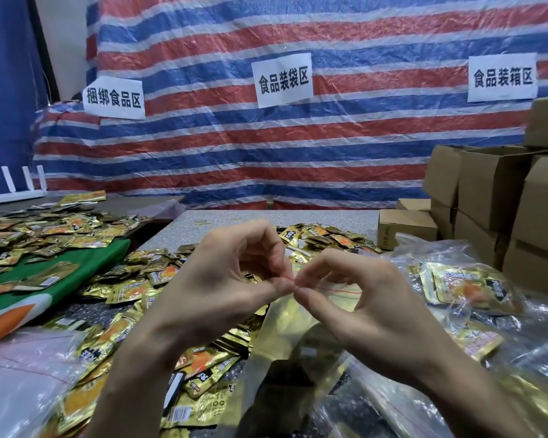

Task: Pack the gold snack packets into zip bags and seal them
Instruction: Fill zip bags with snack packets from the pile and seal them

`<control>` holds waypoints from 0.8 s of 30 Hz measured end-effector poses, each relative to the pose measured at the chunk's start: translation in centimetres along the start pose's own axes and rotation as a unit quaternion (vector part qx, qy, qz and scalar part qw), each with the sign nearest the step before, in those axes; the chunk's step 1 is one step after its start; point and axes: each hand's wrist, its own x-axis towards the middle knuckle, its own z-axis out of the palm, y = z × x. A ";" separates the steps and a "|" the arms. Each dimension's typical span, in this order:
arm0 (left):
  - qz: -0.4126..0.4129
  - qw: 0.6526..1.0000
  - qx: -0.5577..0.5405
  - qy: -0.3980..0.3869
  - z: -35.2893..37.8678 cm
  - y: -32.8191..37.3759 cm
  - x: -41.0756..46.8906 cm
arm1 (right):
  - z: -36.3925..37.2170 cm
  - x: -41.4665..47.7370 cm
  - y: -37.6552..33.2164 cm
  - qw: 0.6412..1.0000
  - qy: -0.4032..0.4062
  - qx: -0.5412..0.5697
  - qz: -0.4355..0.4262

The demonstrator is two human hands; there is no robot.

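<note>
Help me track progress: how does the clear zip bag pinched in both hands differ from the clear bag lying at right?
The pinched clear zip bag hangs upright, left hand and right hand gripping its red seal line; the clear bag at right lies flat, untouched. Both hold gold packets.

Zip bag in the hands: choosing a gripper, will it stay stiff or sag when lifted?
Probably floppy: the zip bag is thin clear film hanging from the left hand and right hand pinching its red strip. Likely bottom-heavy, given gold packets inside. Glossy film may slip.
</note>
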 end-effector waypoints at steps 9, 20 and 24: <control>0.000 0.998 0.021 -0.053 0.0 -0.4 -0.2 | -0.4 -0.1 -0.1 1.000 -0.003 0.012 0.000; 0.007 0.986 0.102 -0.134 -0.3 -1.6 -0.1 | -0.7 0.1 0.3 0.999 -0.029 0.032 0.015; 0.030 0.990 0.075 -0.120 -0.8 -2.5 0.0 | -1.3 0.2 0.5 0.997 -0.068 0.030 0.036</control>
